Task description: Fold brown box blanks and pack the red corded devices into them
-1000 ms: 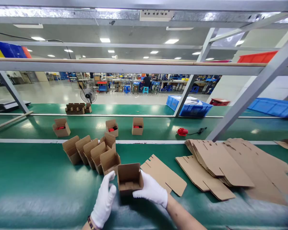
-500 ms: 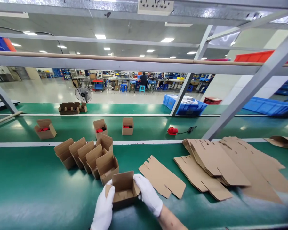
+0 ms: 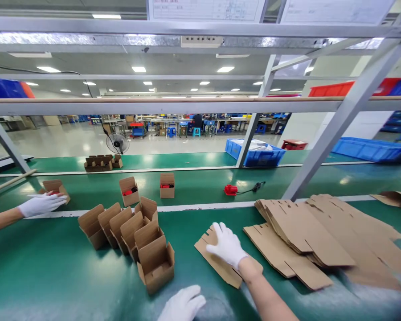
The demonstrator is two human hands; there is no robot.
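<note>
My right hand [image 3: 227, 247], in a white glove, lies over a single flat cardboard box blank [image 3: 222, 269] with its fingers spread. At the bottom edge my left hand [image 3: 183, 304], also gloved, is above the green bench with its fingers loosely apart and nothing in them. A folded open cardboard box [image 3: 157, 267] stands left of my hands, at the near end of a row of several open cardboard boxes [image 3: 122, 223]. To the right lies a pile of flat box blanks [image 3: 297, 227].
A co-worker's gloved hand [image 3: 42, 205] touches a box [image 3: 58, 187] with a red item at far left. On the belt stand two boxes [image 3: 129, 191] with red items, and a red device [image 3: 231, 190] with a black cord. A slanted metal post [image 3: 321, 147] rises at right.
Both hands let go of the folded box, now standing at the row's near end. My right hand moved right onto the flat blank; my left moved down. A co-worker's hand came in at left.
</note>
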